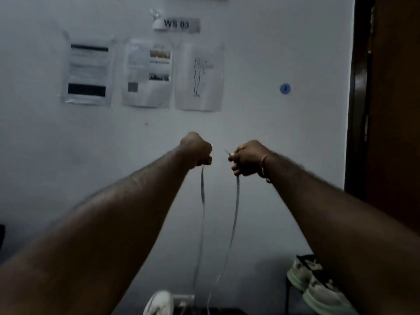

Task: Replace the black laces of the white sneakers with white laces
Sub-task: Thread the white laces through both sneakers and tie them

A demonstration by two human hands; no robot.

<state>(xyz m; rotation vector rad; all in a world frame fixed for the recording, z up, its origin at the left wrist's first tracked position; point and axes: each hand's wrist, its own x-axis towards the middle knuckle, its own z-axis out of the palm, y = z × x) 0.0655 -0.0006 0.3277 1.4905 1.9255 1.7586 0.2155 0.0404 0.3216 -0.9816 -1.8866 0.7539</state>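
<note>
Both arms are stretched out high in front of the wall. My left hand (197,151) is a fist closed on one end of a white lace (202,201). My right hand (246,158) grips the other end, whose tip sticks out past my fingers. The two strands hang down side by side toward a white sneaker (160,303) at the bottom edge, only partly in view. Where the lace meets the shoe is hidden in the dim light. No black lace can be made out.
Another pair of pale shoes (318,287) lies at the lower right, partly behind my right arm. Three paper sheets (146,73) and a "WS 03" label (176,24) hang on the white wall. A dark wooden door frame (361,94) runs down the right side.
</note>
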